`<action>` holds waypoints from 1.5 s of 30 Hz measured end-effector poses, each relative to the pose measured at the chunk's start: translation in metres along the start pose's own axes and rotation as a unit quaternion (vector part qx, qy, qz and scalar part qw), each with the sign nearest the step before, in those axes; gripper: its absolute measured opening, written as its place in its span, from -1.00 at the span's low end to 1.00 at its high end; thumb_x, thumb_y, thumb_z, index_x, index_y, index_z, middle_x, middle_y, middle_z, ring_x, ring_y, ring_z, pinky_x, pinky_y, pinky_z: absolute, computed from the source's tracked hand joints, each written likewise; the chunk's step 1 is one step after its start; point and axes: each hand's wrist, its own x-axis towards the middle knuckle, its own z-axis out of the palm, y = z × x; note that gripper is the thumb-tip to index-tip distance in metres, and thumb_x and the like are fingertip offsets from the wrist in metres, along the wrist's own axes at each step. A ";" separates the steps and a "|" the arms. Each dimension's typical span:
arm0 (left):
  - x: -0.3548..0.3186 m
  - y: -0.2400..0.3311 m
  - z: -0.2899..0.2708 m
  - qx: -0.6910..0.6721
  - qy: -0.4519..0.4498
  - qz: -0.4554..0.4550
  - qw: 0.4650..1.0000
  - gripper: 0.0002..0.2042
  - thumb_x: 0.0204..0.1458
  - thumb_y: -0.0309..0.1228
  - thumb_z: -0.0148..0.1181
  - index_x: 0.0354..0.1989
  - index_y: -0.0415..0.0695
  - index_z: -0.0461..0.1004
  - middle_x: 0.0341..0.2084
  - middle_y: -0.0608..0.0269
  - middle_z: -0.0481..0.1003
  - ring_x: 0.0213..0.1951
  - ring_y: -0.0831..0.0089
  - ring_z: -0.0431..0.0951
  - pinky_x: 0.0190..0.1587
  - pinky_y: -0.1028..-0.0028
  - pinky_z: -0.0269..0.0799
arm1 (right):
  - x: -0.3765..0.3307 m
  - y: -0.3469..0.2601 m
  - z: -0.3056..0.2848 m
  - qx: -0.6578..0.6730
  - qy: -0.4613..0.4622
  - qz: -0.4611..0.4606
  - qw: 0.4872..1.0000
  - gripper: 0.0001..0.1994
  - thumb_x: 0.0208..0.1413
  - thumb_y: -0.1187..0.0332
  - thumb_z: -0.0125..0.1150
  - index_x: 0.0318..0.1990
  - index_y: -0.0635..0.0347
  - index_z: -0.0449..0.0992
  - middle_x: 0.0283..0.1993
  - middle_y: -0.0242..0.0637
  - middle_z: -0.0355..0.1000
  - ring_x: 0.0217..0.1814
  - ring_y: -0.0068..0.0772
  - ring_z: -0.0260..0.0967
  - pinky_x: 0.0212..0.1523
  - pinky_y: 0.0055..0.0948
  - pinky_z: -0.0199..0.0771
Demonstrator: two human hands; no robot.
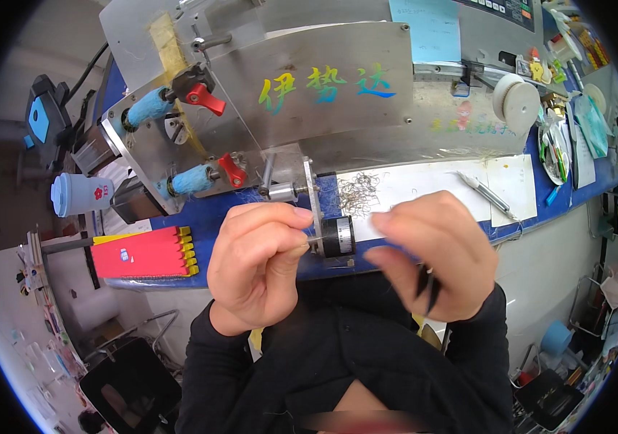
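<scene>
My left hand (255,257) is closed in a pinch in front of the machine, thumb pressed to forefinger. A thin pale piece shows at its fingertips, too small to name. Just beyond those fingertips is a black dial knob (338,237) with a white graduated ring, mounted on a metal bracket (311,192). To the right, my right hand (435,253) is curled, with thumb and forefinger slightly apart and a little blurred. A black two-pronged tool (430,288) is tucked in its palm; its other end is hidden.
A tangle of fine dark strands (359,189) lies on white paper (425,181), near a craft knife (484,194). The metal machine (331,79) has red levers (204,99). At left are a lidded cup (81,194) and red cards (139,253); a white spool (517,101) is at right.
</scene>
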 end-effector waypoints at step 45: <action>-0.007 -0.024 -0.030 -0.016 -0.039 0.029 0.999 -0.74 -0.20 -0.68 0.37 -0.29 -0.19 0.55 -0.29 0.19 0.57 -0.32 0.24 0.51 -0.23 0.35 0.46 | 0.035 0.000 0.033 0.116 -0.174 0.088 0.974 -0.80 -0.04 0.52 0.42 -0.21 0.32 0.62 -0.32 -0.19 0.51 -0.44 -0.21 0.40 -0.44 -0.36 0.38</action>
